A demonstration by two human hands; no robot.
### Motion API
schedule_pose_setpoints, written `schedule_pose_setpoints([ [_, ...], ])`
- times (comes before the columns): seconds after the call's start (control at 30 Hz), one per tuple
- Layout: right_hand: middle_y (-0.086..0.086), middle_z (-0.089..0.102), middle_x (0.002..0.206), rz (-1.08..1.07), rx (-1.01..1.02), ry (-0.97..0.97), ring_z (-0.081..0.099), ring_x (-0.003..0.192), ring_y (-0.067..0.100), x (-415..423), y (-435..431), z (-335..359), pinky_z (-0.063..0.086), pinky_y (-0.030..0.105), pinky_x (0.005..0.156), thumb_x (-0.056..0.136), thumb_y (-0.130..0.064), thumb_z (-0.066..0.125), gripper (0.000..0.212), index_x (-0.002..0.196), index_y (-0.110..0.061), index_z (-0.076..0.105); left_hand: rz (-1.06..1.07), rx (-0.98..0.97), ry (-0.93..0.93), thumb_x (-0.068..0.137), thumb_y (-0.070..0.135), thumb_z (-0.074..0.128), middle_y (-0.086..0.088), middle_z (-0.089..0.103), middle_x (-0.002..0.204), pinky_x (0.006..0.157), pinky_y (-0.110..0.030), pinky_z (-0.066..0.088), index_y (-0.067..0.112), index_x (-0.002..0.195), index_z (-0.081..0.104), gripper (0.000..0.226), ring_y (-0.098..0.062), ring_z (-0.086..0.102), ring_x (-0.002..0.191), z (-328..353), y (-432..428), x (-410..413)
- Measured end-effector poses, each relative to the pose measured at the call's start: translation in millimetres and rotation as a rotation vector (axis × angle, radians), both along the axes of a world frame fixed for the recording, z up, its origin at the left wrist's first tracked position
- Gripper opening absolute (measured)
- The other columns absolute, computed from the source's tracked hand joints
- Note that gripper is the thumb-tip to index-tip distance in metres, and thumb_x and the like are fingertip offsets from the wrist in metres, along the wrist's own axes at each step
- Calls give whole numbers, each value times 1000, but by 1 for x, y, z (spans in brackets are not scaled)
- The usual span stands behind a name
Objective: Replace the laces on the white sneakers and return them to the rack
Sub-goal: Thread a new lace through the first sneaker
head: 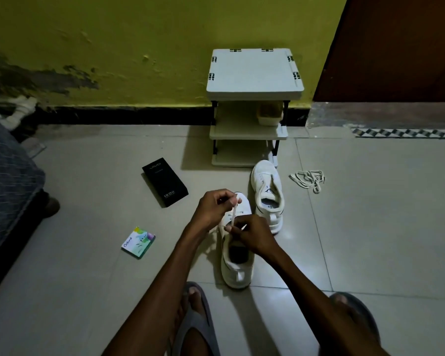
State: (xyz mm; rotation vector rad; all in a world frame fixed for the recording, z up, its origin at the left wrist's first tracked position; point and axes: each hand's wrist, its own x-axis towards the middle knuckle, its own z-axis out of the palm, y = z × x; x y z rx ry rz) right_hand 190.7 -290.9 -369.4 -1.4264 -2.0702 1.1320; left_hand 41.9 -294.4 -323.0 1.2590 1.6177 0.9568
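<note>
Two white sneakers stand on the tiled floor. The near sneaker points away from me; both hands work over its eyelets. My left hand pinches a white lace and holds it up above the toe. My right hand pinches the lace's lower part, its tip sticking out by the fingers. The far sneaker has no lace and sits just right of the near one. A loose bundle of white laces lies on the floor to the right. The small white rack stands against the yellow wall.
A black phone box and a small green packet lie on the floor at left. A dark mattress edge is at far left. A brown door is at right. My sandalled feet are at the bottom.
</note>
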Motion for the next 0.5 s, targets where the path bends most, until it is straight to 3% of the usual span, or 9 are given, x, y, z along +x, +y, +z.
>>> schedule_pose_setpoints([
  [0.13, 2, 53, 52, -114, -10, 41, 45, 50, 8, 7, 4, 5, 31, 22, 51, 90, -30, 68, 42, 55, -11, 56, -104, -140, 128, 98, 19, 47, 1, 73, 93, 86, -31, 52, 23, 96, 68, 21, -16, 68, 90, -14, -4, -3],
  [0.23, 14, 64, 61, -187, -46, 19, 60, 57, 23, 12, 6, 7, 43, 32, 55, 90, -33, 66, 41, 62, -2, 61, -147, -179, 254, 96, 25, 54, 2, 74, 86, 79, -28, 50, 20, 92, 69, 17, -13, 68, 85, -21, -13, -4],
  [0.4, 9, 67, 66, -259, -48, -28, 58, 58, 18, 14, 10, 8, 43, 30, 57, 86, -33, 67, 32, 66, -8, 69, -139, -235, 226, 79, 15, 75, 0, 74, 70, 71, -25, 54, 18, 78, 72, 5, -15, 71, 74, -16, -15, -6],
  [0.5, 13, 64, 64, -229, -85, 19, 49, 54, 11, 13, 10, 12, 36, 27, 55, 86, -28, 69, 33, 63, -4, 64, -131, -254, 213, 70, 13, 83, -3, 74, 80, 67, -24, 53, 19, 94, 69, 27, -17, 71, 75, -13, -17, 2],
])
